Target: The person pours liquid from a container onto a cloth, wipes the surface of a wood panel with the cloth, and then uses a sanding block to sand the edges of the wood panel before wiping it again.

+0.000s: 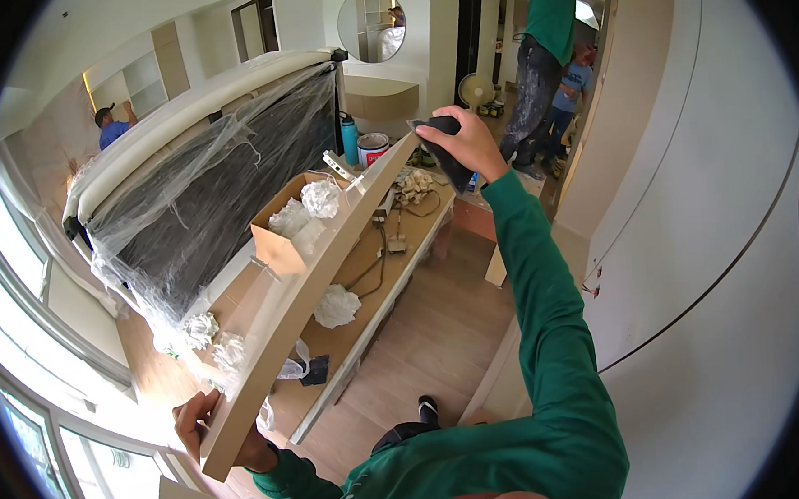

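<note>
A long beige board (304,295) slants across the view, from near left to far right. Around its near end my left hand (201,424) is closed, with the fingers on the outer side. At the far end my right hand (471,146) grips a dark, folded sheet that looks like sandpaper (449,164), held against or just beside the board's tip; contact there is unclear. Beneath the board is a low brown work surface (371,310), bearing crumpled white paper (337,307), a cord and a pile of rags (414,185).
Behind the board stand an open cardboard box (277,249) holding crumpled paper, a blue bottle (350,141) and a paint can (373,147). A plastic-wrapped sofa (241,158) lies beyond. Another person (547,38) in green stands far right, near a fan (475,90). White panels (689,261) line the right.
</note>
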Demonstrator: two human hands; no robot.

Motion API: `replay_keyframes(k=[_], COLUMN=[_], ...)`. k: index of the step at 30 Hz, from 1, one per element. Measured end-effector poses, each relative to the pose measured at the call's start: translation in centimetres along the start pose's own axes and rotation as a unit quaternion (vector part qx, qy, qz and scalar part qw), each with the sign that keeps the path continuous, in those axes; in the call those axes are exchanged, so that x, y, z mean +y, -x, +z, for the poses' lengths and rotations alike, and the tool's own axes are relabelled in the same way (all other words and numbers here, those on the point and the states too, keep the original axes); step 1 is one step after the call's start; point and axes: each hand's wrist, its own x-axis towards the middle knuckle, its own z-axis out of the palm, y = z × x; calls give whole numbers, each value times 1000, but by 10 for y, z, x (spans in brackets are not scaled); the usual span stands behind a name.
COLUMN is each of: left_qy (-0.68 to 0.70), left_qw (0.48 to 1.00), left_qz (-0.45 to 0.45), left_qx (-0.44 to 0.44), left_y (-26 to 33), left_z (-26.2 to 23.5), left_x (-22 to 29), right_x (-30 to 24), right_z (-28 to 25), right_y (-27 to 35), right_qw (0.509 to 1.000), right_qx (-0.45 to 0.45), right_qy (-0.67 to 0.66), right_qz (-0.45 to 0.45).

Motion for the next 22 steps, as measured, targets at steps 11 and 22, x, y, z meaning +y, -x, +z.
replay_keyframes(k=[11,22], left_qy=[-30,3], left_qw=[999,999], left_qz=[-4,49], left_qx=[15,-7], left_y=[3,2], left_z=[3,-4], left_x=[3,-7], right_x=[-4,-34], right_z=[-4,0], right_y=[17,42], right_qw=[999,996], right_qx=[-7,-28], right_qy=[41,16], right_qz=[-34,-83])
